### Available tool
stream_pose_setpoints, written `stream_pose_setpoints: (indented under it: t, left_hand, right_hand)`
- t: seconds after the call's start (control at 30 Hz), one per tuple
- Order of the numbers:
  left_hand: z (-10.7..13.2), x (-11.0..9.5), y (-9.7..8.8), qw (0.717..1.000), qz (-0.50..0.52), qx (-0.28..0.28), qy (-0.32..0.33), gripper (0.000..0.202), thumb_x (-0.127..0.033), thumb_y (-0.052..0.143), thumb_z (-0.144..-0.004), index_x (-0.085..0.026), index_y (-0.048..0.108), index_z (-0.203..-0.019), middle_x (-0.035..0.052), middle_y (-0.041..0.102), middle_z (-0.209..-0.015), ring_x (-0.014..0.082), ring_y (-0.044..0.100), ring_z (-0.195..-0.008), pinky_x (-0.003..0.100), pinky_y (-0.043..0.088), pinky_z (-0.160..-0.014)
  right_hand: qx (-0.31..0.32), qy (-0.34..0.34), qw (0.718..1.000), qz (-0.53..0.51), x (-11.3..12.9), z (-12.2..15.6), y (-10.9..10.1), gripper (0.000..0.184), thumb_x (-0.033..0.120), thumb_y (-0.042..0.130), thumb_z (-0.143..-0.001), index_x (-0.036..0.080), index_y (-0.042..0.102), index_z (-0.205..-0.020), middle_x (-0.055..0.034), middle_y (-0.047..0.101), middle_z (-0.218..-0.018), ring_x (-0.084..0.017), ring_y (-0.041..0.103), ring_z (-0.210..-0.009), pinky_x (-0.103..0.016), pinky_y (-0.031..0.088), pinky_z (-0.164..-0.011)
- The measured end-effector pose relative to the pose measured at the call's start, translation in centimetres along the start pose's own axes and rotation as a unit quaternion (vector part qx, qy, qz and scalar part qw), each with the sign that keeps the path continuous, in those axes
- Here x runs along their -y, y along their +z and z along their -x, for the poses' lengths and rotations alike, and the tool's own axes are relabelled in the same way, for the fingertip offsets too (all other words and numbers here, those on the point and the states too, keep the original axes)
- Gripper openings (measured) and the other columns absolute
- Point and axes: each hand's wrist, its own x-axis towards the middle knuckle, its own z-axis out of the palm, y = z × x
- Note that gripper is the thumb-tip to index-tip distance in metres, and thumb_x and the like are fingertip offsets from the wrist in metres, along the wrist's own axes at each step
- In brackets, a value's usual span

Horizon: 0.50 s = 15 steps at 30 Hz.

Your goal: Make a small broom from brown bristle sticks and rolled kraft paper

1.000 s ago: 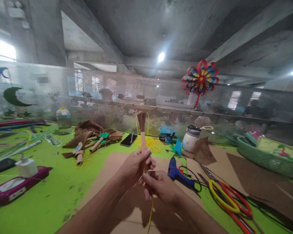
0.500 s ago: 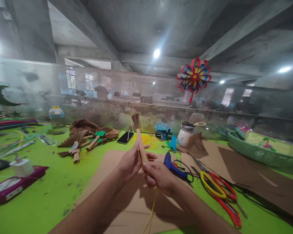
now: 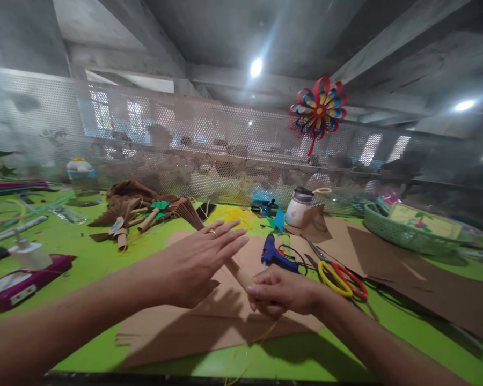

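Note:
My right hand (image 3: 279,289) is closed around the near end of a pleated brown paper roll (image 3: 239,274), which slants away to the left. Its pleated far end (image 3: 189,213) shows beyond my left hand (image 3: 197,260). That hand lies across the roll's middle, palm down and fingers stretched out, hiding part of it. Yellow string (image 3: 268,333) trails from below my right fist toward the table's front edge. Beneath both hands lies brown cardboard (image 3: 165,335).
A blue glue gun (image 3: 279,254) and scissors (image 3: 334,276) lie to the right. Farther back are a white jar (image 3: 299,209) and a green basket (image 3: 402,230). Brown paper fans (image 3: 121,220) and a purple power strip (image 3: 60,264) are on the left.
The paper roll has tipped from nearly upright to slanting left. My left hand has loosened from around it and spread flat over it; my right hand has shifted right, still gripping the lower end.

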Motion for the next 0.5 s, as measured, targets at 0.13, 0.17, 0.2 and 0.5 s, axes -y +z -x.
stream_pose_setpoints:
  t: [0.13,0.17,0.2,0.5]
  left_hand:
    - [-0.9,-0.4,1.4,0.999,0.024,0.021,-0.007,0.033,-0.007,0.058,-0.069,-0.019,0.063,-0.099,0.0121,0.067,-0.103,0.0307,0.055,-0.109,0.044,0.028,-0.101]
    - [-0.9,-0.6,1.5,0.999,0.025,0.035,-0.008,0.022,-0.007,0.057,-0.071,-0.019,0.064,-0.087,0.0104,0.068,-0.087,0.0286,0.06,-0.093,0.041,0.035,-0.092]
    - [-1.0,-0.7,1.5,0.998,0.021,0.053,-0.008,0.016,-0.007,0.055,-0.073,-0.02,0.063,-0.079,0.0085,0.066,-0.075,0.0258,0.059,-0.079,0.038,0.039,-0.081]
    - [-0.2,-2.6,2.2,0.994,0.012,0.096,-0.044,0.018,-0.006,0.052,-0.075,-0.02,0.062,-0.07,0.0031,0.059,-0.067,0.0177,0.047,-0.056,0.029,0.024,-0.052]
  right_hand:
    - [0.028,0.051,0.998,0.011,0.3,2.0,0.6,0.037,0.048,0.06,-0.084,0.013,0.062,-0.074,0.0101,0.041,-0.04,-0.004,0.029,-0.036,-0.02,0.026,-0.042]
    - [0.032,0.062,0.997,0.015,0.4,2.3,0.7,0.037,0.049,0.059,-0.085,0.013,0.062,-0.074,0.0102,0.041,-0.041,-0.004,0.03,-0.036,-0.02,0.027,-0.042]
    - [0.036,0.072,0.997,0.018,0.5,2.6,0.7,0.037,0.049,0.059,-0.085,0.013,0.062,-0.075,0.0102,0.041,-0.041,-0.004,0.03,-0.036,-0.02,0.028,-0.043]
    - [0.082,0.111,0.99,0.031,0.5,3.3,0.5,0.042,0.054,0.061,-0.081,0.012,0.062,-0.075,0.0108,0.039,-0.044,-0.002,0.03,-0.038,-0.019,0.024,-0.041]
